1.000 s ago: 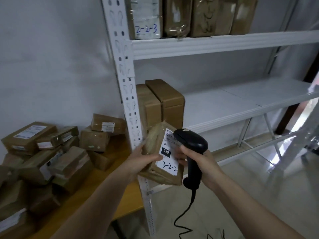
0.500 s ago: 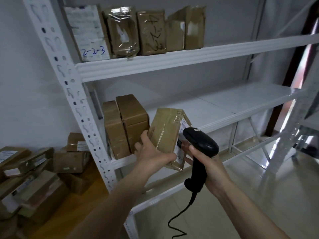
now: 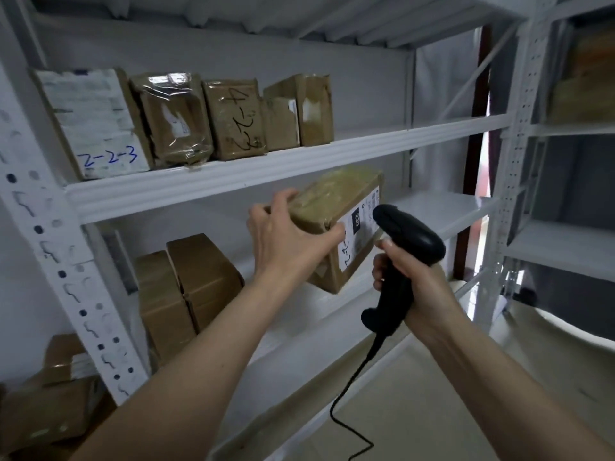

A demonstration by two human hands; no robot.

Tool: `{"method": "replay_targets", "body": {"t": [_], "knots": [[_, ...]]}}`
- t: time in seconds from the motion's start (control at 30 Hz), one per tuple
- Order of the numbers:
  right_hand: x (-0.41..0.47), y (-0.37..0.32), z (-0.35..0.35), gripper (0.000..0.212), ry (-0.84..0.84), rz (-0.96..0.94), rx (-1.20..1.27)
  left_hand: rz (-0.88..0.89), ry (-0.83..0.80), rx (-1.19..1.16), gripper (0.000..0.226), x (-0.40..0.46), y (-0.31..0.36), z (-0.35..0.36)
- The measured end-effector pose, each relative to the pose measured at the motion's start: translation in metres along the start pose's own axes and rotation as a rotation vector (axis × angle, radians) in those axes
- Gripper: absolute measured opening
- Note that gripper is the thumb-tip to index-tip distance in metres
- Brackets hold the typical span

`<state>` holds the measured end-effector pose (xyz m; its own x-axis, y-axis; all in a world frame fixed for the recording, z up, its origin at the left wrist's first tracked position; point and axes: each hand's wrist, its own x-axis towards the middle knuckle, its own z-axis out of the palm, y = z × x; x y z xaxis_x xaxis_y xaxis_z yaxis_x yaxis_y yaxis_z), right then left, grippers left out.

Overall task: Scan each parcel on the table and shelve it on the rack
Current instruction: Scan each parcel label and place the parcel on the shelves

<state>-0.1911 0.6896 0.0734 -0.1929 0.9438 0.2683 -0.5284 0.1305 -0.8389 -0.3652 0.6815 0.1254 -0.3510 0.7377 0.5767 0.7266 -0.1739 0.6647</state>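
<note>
My left hand (image 3: 286, 241) grips a brown parcel (image 3: 336, 224), thumb along its near edge and fingers curled over the top, holding it in the air in front of the white rack (image 3: 206, 184), in the gap between two shelves. The parcel's white label (image 3: 357, 234) faces my right hand, with a black patch and handwritten figures on it. My right hand (image 3: 411, 277) is wrapped around the handle of a black scanner (image 3: 399, 257), whose head sits just beside the label, close to touching it; I cannot tell whether they meet. The scanner's cord (image 3: 349, 394) hangs down below my right wrist. Right above my left hand runs the front edge of the upper shelf (image 3: 399, 138), and on it, above and to the left, four parcels stand in a row: one with a big white label (image 3: 96, 124) marked 2-2-3, one wrapped in clear tape (image 3: 173, 118), one with handwriting (image 3: 233, 118), and a pair of cardboard pieces (image 3: 299, 111) leaning together. Below my left hand and to the left, two brown boxes (image 3: 186, 294) stand side by side on the lower shelf, against the rack's perforated post (image 3: 66, 271). Further down and left, beyond the post, more parcels (image 3: 53, 400) lie piled.
</note>
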Motion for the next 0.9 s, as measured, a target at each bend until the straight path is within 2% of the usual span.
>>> {"method": "replay_targets", "body": {"t": [0.1, 0.2, 0.27, 0.37, 0.53, 0.7, 0.8, 0.9], "knots": [[0.02, -0.02, 0.004, 0.014, 0.015, -0.052, -0.018, 0.063, 0.063, -0.007, 0.068, 0.021, 0.021, 0.005], [0.045, -0.038, 0.005, 0.007, -0.002, -0.117, -0.022, 0.129, 0.156, 0.021, 0.065, 0.045, 0.043, 0.011], [0.064, -0.048, 0.002, 0.014, -0.026, -0.14, -0.005, 0.19, 0.211, 0.073, 0.064, 0.06, 0.057, 0.017], [0.092, -0.062, -0.007, 0.039, -0.063, -0.148, 0.012, 0.25, 0.274, 0.144, 0.062, 0.081, 0.077, 0.036], [0.145, -0.084, -0.035, 0.039, -0.117, -0.153, 0.057, 0.269, 0.326, 0.125, 0.061, 0.131, 0.118, 0.083], [0.207, -0.108, -0.057, 0.036, -0.118, -0.092, 0.121, 0.201, 0.374, 0.226, 0.063, 0.194, 0.144, 0.125], [0.241, -0.119, -0.065, 0.025, -0.13, -0.067, 0.11, 0.14, 0.435, 0.314, 0.068, 0.229, 0.146, 0.146], [0.271, -0.124, -0.072, 0.03, -0.146, -0.025, 0.102, 0.07, 0.526, 0.442, 0.072, 0.257, 0.146, 0.16]]}}
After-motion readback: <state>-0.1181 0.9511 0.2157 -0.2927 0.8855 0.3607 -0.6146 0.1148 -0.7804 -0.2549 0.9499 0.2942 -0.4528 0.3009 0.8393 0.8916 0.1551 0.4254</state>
